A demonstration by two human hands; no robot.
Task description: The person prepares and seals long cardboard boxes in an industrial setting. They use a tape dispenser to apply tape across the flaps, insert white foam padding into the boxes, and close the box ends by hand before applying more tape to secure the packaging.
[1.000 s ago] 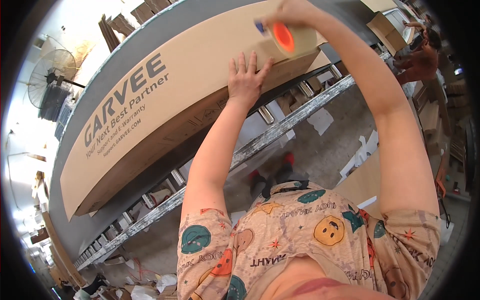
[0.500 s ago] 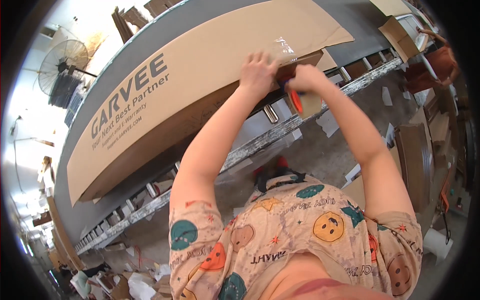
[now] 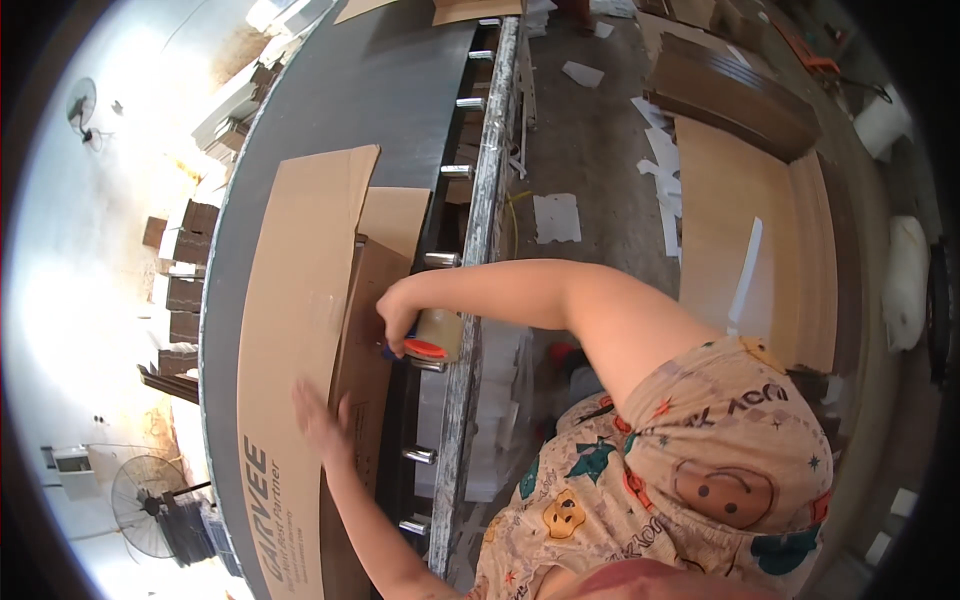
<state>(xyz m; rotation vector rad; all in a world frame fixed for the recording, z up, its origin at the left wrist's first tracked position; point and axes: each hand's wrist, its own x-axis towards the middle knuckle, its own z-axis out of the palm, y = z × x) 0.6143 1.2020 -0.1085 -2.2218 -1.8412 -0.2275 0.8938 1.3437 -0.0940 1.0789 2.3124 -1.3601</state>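
Nearest, toward five o'clock from the middle of the view, is one person in a beige short-sleeved shirt (image 3: 700, 440) with coloured cartoon prints. Two bare hands reach to one long brown cardboard box (image 3: 285, 270), dark lettering on its top, which stretches from eight to ten o'clock. The left hand (image 3: 322, 425), blurred, is at eight o'clock by the box's long upper edge; its grip is empty, fingers stretched out and thumb apart, and I cannot tell whether it touches the cardboard. The right hand (image 3: 398, 312), at nine o'clock, has its grip clamped on one blue tape dispenser (image 3: 440, 332) with a single wide, pale roll around an orange-red ring, just beside the box's near side. One shiny clear tape strip (image 3: 322, 310) lies across the box top.

The box rests on one dark grey conveyor belt (image 3: 400, 90). Eight silver metal roller ends (image 3: 456, 171) show between it and one worn, whitish metal rail (image 3: 495, 130), running from twelve to past six o'clock.

Farther off, one pile of flat brown cardboard sheets (image 3: 715, 230) lies at three o'clock, with one narrow white strip (image 3: 745, 270) on it, and one folded brown cardboard bundle (image 3: 735, 95) at two. Two round wire fans (image 3: 150, 505) stand at eight and ten o'clock.
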